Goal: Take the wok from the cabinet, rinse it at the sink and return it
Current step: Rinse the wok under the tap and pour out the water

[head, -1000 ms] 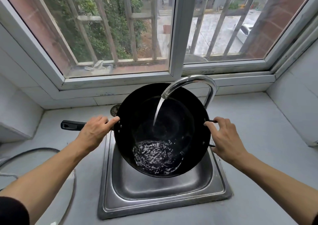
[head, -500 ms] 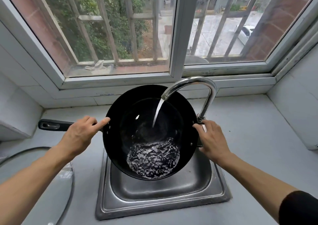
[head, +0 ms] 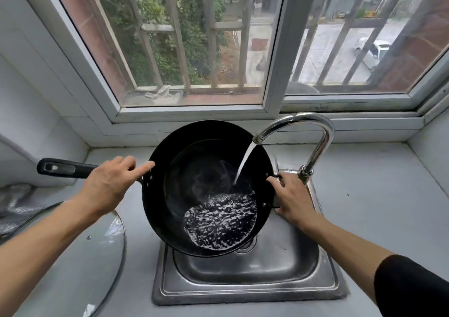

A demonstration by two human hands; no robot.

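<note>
Black wok (head: 194,185) held tilted over steel sink (head: 247,290), water pooled at its near-right side. Faucet (head: 301,120) stream lands inside. Left hand (head: 107,185) grips the long handle (head: 60,168), index finger extended to the rim. Right hand (head: 291,197) fingers curl round the small side handle. Glass lid (head: 97,256) on tabletop (head: 379,195), near left.

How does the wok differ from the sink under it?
The wok is round and black; the sink is square and silvery steel. The wok is tilted and held by the left hand and right hand; the sink sits fixed in the counter. Both are wet basins.
</note>
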